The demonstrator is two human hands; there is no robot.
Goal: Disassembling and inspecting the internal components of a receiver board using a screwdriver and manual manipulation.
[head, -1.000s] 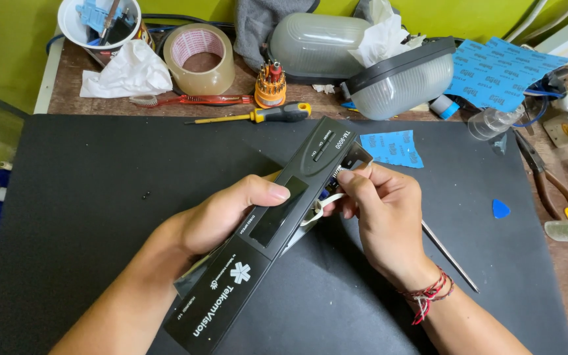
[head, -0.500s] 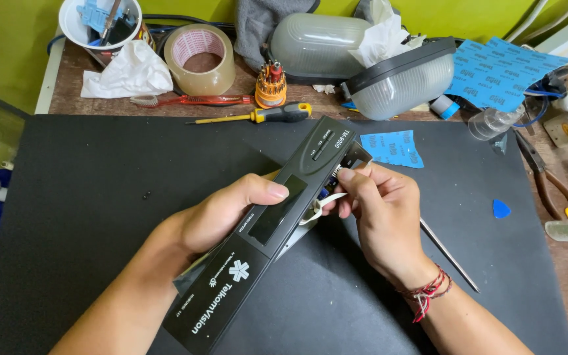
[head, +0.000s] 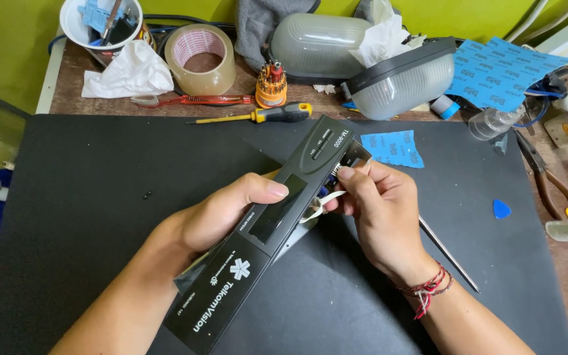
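A long black front panel point(head: 277, 223) of a set-top box, glossy with a dark display window and small buttons near its far end, was held tilted diagonally above the worktop, white printing near its lower end.

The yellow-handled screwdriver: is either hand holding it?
No. The screwdriver lies on the table behind the mat, while both the left hand and right hand grip the black device.

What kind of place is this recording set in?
Probably a home electronics repair bench: a black work mat, a yellow-handled screwdriver, a bit set and pliers surround the hands opening a black set-top box.
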